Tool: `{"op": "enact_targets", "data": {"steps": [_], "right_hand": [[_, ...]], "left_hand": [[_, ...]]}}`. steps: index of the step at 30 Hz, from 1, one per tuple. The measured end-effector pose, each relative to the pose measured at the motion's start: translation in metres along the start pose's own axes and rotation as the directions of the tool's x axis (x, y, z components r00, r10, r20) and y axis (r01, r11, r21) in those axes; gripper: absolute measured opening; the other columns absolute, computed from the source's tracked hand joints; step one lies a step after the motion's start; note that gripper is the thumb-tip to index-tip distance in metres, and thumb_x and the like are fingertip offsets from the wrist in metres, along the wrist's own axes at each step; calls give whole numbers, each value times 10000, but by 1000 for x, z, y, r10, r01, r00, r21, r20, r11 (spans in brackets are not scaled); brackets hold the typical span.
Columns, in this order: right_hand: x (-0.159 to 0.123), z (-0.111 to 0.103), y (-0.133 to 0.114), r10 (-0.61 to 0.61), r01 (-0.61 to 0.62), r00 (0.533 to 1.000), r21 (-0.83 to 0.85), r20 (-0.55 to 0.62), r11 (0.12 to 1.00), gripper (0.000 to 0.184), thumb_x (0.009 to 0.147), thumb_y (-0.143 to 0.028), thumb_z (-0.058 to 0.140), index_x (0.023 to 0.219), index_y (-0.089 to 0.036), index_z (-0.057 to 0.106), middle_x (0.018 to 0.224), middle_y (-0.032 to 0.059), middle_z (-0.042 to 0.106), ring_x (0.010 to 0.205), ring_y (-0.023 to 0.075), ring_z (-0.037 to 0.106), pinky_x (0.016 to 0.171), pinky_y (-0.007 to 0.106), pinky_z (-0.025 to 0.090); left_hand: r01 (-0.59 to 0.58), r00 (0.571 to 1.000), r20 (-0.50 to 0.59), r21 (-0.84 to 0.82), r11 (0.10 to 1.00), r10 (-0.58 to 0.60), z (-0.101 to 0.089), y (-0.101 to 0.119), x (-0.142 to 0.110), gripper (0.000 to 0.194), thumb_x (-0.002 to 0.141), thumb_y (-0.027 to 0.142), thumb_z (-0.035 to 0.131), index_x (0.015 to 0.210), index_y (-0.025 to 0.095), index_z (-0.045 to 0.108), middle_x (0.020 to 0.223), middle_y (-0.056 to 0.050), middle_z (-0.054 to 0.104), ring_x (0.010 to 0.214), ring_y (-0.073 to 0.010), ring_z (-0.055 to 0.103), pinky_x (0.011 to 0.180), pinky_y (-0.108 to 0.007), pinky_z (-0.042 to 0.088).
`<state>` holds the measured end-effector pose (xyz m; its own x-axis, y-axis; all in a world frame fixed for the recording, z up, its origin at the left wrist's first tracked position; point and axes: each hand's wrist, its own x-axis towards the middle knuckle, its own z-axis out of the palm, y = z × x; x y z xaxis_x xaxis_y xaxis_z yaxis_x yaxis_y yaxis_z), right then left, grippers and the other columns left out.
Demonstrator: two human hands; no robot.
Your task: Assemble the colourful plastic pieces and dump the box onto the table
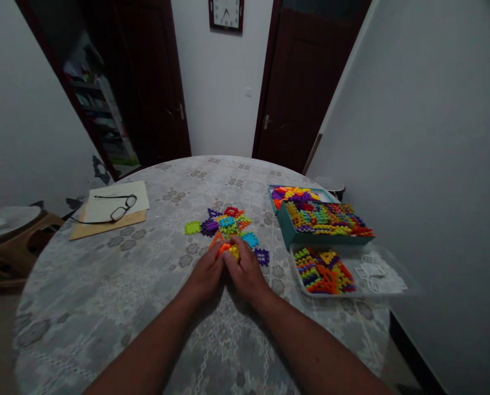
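1. Bare forearms (158, 334) span the worktop (92, 307).
2. Left hand (209, 267) and right hand (248, 270) jointly grip an orange piece (223, 248) and a yellow piece (234, 252), just nearside of the loose pile (227, 221).
3. Advised: hands steady, edges aligned, pressure even.

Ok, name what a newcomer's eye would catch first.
Probably the central heap of bright plastic pieces, with the left hand and right hand closed around orange and yellow pieces at its near edge. Next, the teal box of colourful pieces at right. Then glasses on paper at left.
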<state>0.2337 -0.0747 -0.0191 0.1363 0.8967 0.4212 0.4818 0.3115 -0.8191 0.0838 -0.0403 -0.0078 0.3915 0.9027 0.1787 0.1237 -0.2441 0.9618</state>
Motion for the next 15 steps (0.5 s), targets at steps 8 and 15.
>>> {"op": "enact_targets", "data": {"steps": [8, 15], "right_hand": [[4, -5, -8, 88, -84, 995, 94, -41, 992, 465, 1062, -376, 625, 1503, -232, 624, 1515, 138, 683, 1410, 269, 652, 1230, 445, 507], [3, -18, -12, 43, -44, 999, 115, 17, 992, 272, 1002, -385, 616, 1198, -246, 743, 1269, 88, 771, 1211, 271, 712, 1123, 456, 549]], "left_hand": [[-150, 989, 30, 254, 956, 148, 12, -5, -9, 658, 1094, 359, 480, 1722, 187, 389, 1715, -201, 518, 1581, -328, 526, 1339, -553, 384], [-136, 989, -21, 231, 963, 145, 21, 6, -17, 848, 1022, 284, 560, 1790, 215, 208, 1670, -199, 575, 1512, -333, 605, 1280, -559, 453]]}}
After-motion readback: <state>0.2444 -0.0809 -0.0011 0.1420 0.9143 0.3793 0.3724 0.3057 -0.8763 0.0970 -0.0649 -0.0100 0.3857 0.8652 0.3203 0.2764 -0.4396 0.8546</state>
